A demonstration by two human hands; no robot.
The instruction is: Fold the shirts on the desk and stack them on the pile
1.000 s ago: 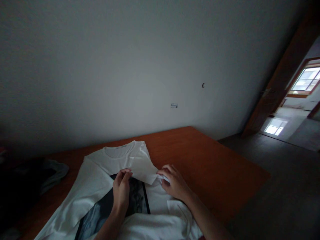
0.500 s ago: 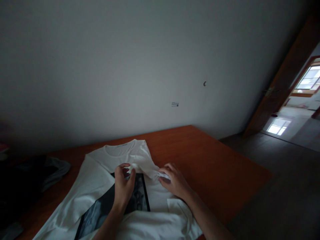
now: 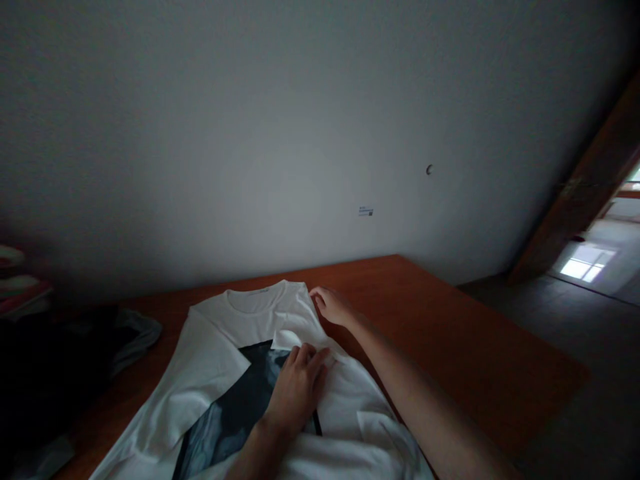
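A white T-shirt (image 3: pixel 245 320) with a dark rectangular print (image 3: pixel 230 407) lies spread on the table, its neckline toward the wall. Its left sleeve (image 3: pixel 210 373) is laid inward over the body, and a smaller folded flap (image 3: pixel 285 339) lies near the print's upper right corner. My left hand (image 3: pixel 299 383) rests on the shirt just below that flap, fingers bent loosely and apart on the fabric. At the shirt's right shoulder edge is my right hand (image 3: pixel 333 307), its fingers curled with the tips against the cloth.
The reddish-brown table (image 3: pixel 440 347) runs along a grey wall (image 3: pixel 280 147). Dark clothing (image 3: pixel 50 373) is heaped on the left, with stacked folded items (image 3: pixel 20 287) behind it. A wooden door (image 3: pixel 575 187) stands at the far right beyond the floor.
My right hand has left the sleeve and moved up to the shoulder edge. My left hand has come down onto the shirt, farther right. The sleeve cloth they held now lies lower.
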